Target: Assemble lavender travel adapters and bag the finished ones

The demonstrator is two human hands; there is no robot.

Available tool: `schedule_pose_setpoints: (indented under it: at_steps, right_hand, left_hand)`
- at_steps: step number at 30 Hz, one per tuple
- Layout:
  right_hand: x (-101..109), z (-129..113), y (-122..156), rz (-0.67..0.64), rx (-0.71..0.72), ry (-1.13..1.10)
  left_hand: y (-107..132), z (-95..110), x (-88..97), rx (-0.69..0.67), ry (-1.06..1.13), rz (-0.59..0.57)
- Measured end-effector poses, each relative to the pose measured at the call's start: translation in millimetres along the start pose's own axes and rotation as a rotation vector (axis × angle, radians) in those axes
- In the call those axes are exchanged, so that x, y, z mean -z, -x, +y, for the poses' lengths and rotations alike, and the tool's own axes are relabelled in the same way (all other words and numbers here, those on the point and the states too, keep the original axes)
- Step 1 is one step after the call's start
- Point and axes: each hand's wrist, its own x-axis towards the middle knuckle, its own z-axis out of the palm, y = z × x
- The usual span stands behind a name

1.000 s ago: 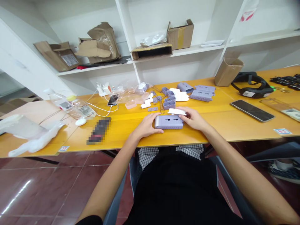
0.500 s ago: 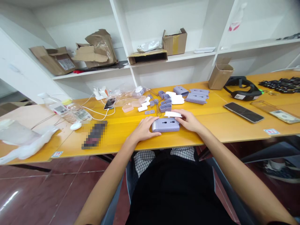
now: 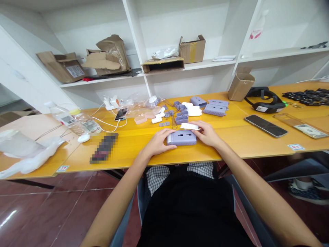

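I log both hands at work near the front edge of the yellow table. My left hand grasps the left end of a lavender perforated plastic casing, which lies flat with its slotted face up. My right hand is curled over a white plastic piece at the casing's far edge; I cannot tell whether that piece is seated. Just beyond lie a coiled metal spring and loose lavender casing parts.
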Motion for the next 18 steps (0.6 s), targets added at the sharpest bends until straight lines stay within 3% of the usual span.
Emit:
schedule_pose_setpoints:
  at_steps: [4,9,13,18]
  right_hand:
    - [-0.1,-0.7,0.2,0.028,-0.006,-0.033]
    - [-1.0,-2.1,-0.1,-0.032,-0.051,-0.31]
    - [-0.7,-1.4,-1.3,-0.13,-0.011,-0.265]
    - [0.8,-1.5,-1.7,-0.151,-0.001,-0.227]
  left_hand:
    - [0.0,-2.0,-1.1,-0.006,-0.004,0.004]
    - [-0.9,-2.4,-1.2,-0.005,-0.001,0.005]
    - [-1.1,0.1,0.1,-0.013,0.002,-0.001]
    - [-1.3,1.4,0.7,-0.012,0.005,0.003]
